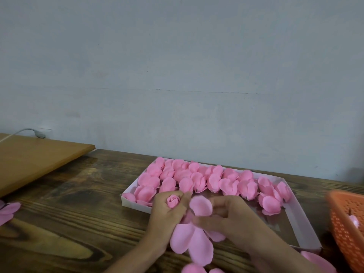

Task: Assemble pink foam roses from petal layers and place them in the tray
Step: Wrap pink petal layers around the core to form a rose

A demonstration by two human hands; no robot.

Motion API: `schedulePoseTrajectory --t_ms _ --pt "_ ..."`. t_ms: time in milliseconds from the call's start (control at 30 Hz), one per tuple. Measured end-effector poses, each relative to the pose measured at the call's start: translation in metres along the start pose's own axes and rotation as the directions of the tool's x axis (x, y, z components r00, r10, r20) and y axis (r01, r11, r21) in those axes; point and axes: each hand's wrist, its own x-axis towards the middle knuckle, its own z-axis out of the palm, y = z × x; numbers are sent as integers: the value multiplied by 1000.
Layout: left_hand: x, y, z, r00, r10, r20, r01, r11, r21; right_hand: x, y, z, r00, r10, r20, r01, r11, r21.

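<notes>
A shallow white tray (134, 204) on the worktop (69, 223) holds rows of finished pink roses (197, 180) along its far side, and an orange basket (344, 223) at the right edge has something pink inside. In front of the tray, the left hand (167, 214) curls around a small rosebud (173, 200). The right hand (230, 215) pinches a petal layer (197, 243) just beside it.

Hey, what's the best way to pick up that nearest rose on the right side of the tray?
Probably from above and the near side: the rose has bare tray in front and neighbouring roses behind. Cup its open outer petals loosely, low down; a tight grip would likely crush them.
</notes>
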Motion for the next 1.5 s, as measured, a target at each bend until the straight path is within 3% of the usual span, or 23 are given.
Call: schedulePoseTrajectory --t_ms 100,200,400,633,800,1200,1367,1500 --pt "3 3 0 994 -27 -106 27 1000 0 2 4 0 993 -7 -114 13 998 58" --pt "4 8 -2 975 -82 -206 59 992 -113 2 6 1 983 -15 -184 34 994 103" --pt "-2 27 6 965 -133 -228 66 958 -279 2 12 8 956 26 -291 24 985 169" --pt "-13 34 14 984 -105 -144 69 970 -233 2 18 19 988 58 -145 -30 982 188" --pt "-13 29 14 987 -146 -74 124 962 -245 4 22 23 986 74 -150 -45 982 184" --pt "-13 28 16 987 -153 -58 134 961 -243 3 18 24 985 32 -170 -2 985 174" --pt "-14 30 15 989 -135 -68 120 976 -184 3 19 25 984 -58 -169 83 986 147" --pt "-15 33 16 986 -162 29 164 951 -261 7 28 27 972 -68 -225 115 973 202"
